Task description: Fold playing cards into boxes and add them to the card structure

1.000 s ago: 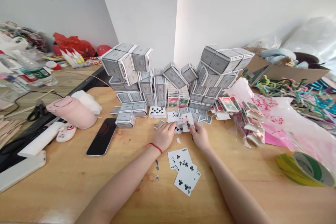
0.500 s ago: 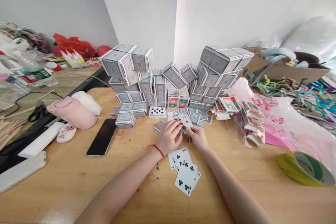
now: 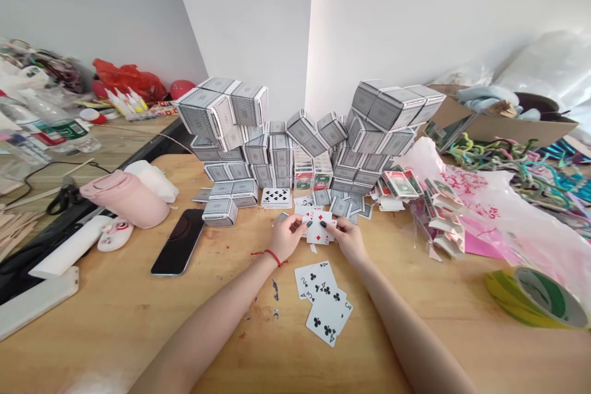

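Observation:
Both hands hold a small fan of playing cards (image 3: 317,226) face up just above the wooden table (image 3: 138,308); a red two of diamonds shows on top. My left hand (image 3: 287,237), with a red string at the wrist, pinches the fan's left edge. My right hand (image 3: 347,239), with dark nails, pinches its right edge. Nearer to me several club cards (image 3: 323,298) lie face up in a loose spread. Beyond the hands more loose cards (image 3: 344,204) lie scattered, with a face-up spade card (image 3: 277,196) to the left.
A wall of stacked grey card boxes (image 3: 277,135) stands at the back. A black phone (image 3: 179,241), a pink case (image 3: 127,197) and a white tube (image 3: 69,252) lie left. Pink plastic bags (image 3: 508,215), opened card packs (image 3: 443,209) and a tape roll (image 3: 538,295) lie right.
My left hand lifted off the table cards and came to the fan's left edge. The cards, first held by my right hand alone, now sit between both hands, slightly nearer me.

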### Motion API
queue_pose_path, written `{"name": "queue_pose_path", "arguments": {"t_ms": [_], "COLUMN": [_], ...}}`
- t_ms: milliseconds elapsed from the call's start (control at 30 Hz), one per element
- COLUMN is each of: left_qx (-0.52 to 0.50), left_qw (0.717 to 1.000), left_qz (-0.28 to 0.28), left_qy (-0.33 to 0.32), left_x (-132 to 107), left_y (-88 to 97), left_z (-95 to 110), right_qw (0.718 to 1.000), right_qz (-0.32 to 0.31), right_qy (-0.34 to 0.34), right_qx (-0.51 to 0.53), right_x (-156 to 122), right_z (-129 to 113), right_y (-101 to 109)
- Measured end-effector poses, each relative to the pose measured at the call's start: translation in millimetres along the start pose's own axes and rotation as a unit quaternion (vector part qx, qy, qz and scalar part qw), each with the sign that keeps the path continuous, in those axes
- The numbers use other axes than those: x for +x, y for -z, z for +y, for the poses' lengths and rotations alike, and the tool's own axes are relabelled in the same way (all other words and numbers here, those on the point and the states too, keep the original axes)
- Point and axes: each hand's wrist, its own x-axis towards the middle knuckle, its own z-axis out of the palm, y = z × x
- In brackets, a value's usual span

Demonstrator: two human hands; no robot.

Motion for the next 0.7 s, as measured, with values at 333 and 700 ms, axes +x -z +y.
{"name": "queue_pose_path", "arguments": {"t_ms": [333,700], "left_qx": [-0.136,-0.134], "left_qw": [0.985,0.984], "left_qz": [0.001,-0.003], "left_qy": [0.107,0.116], "left_x": [7.0,5.8], "left_y": [5.2,3.5], "left_z": [8.4,9.5], "right_qw": [0.992,0.99], "right_qz": [-0.11,-0.107], "right_qy": [-0.047,-0.063], "right_qx": [0.028,0.07], "right_x": [-1.1,-2.4], "right_z": [-1.1,-2.4], "right_y": [-2.1,-2.9]}}
